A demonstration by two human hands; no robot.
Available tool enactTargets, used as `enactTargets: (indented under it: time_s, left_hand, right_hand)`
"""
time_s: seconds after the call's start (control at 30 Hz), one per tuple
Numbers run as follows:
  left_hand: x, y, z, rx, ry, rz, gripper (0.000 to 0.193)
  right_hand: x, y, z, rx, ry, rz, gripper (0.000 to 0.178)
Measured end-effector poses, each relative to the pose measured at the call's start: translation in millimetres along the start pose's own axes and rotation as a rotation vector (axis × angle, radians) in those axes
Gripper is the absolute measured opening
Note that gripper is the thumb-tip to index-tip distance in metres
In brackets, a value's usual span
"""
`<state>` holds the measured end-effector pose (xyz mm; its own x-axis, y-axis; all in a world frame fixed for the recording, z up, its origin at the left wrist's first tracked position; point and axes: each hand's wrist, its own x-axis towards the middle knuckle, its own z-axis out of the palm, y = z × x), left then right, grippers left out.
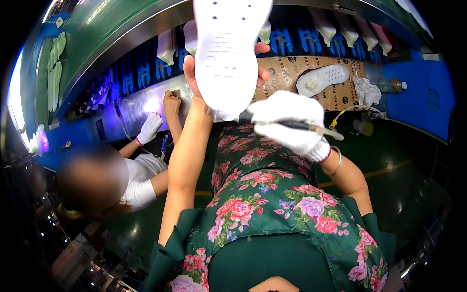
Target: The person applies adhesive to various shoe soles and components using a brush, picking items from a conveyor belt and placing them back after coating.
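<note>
gloved right hand [287, 117]: closed around slim tool [294, 125], its front near lower end of white sole [228, 63], touch unclear
bare left hand [196, 83]: half curled, holding white sole from behind
work: probably treating sole's end; next move calls for steadiness
cardboard [282, 73]: carries second sole [323, 80]
obstacle: held sole hides part of bench [146, 104]

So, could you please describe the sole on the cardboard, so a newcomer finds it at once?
Find the brown cardboard sheet beyond the white-gloved right hand. On its right half lies the pale, elongated shoe sole. Unlike the white grooved sole in the bare left hand, it lies untouched, with round holes dotting its right end.
</note>
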<state>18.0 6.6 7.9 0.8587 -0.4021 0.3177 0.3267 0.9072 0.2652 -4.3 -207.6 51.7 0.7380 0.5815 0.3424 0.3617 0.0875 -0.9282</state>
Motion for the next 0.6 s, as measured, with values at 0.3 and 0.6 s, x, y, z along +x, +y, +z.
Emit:
enactTargets:
  time_s: [0.3, 0.6]
  left_hand:
    - [15, 3, -11, 0.04, -0.104, -0.142, 0.104]
    - [22, 7, 4, -0.017, 0.063, -0.293, 0.087]
  right_hand:
    - [-5, -8, -2, -0.04, -0.102, -0.08, 0.019]
    - [-17, 0, 3, -0.47, -0.192, -0.376, 0.035]
